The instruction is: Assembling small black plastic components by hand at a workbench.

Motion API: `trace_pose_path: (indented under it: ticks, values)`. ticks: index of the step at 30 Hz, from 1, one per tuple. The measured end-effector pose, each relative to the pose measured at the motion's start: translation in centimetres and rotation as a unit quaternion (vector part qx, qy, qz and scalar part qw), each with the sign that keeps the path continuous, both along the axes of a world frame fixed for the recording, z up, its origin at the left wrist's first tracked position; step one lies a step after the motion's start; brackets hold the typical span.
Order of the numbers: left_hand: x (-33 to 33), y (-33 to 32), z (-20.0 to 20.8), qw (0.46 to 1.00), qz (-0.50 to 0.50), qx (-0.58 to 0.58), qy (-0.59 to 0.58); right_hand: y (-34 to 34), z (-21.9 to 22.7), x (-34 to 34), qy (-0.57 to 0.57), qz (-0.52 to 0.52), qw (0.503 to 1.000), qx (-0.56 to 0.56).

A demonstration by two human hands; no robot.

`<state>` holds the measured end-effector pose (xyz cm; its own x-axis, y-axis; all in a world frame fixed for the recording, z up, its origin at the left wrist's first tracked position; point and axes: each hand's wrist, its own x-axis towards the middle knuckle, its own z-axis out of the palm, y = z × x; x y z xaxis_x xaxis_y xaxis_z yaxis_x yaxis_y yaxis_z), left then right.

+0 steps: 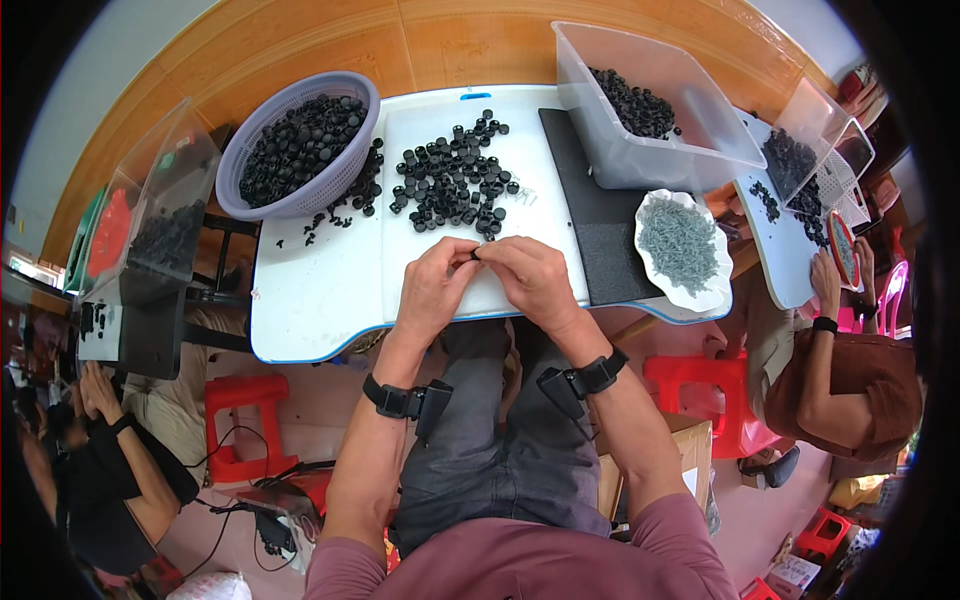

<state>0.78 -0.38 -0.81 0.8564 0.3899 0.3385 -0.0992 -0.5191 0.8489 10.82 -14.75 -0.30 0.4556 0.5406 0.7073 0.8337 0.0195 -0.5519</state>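
Close together at the near edge of the white table (pixel 310 290), my left hand (pixel 436 285) and my right hand (pixel 536 282) both pinch one small black plastic part (pixel 475 255). Fingertips cover most of it, so its exact shape cannot be made out. Just beyond my fingers lies a loose pile of black round caps (pixel 450 182). To the right, a white scalloped dish (pixel 646 262) holds many thin grey screws or pins (pixel 682 245).
A purple-grey basket (pixel 228 185) of black parts stands back left, with small black pieces spilled beside it. A black mat (pixel 590 245) lies right of the pile, below a clear plastic bin (pixel 640 165). Co-workers sit at both sides, near red stools (pixel 245 400).
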Motion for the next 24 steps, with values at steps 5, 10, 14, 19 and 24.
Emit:
trace_pose_path:
  ticks: [5,10,14,19,24]
  values:
    - [-0.01,0.21,-0.09,1.000,-0.013,0.003,-0.005,-0.07,-0.13,-0.22,-0.063,-0.020,0.998,-0.005]
    - [-0.08,0.51,0.28,0.996,-0.026,-0.071,0.042,0.00,-0.23,-0.32,-0.102,-0.029,0.994,-0.021]
    - [-0.10,0.90,0.14,0.990,-0.035,-0.128,0.057,-0.04,-0.45,-0.28,-0.119,-0.024,0.992,-0.024]
    - [-0.14,0.75,-0.10,0.986,-0.023,-0.156,0.057,0.07,-0.31,-0.24,-0.052,0.001,0.999,-0.004]
    - [-0.15,0.62,-0.18,0.991,-0.015,-0.119,0.054,0.15,-0.12,0.20,0.079,-0.015,0.997,0.022]
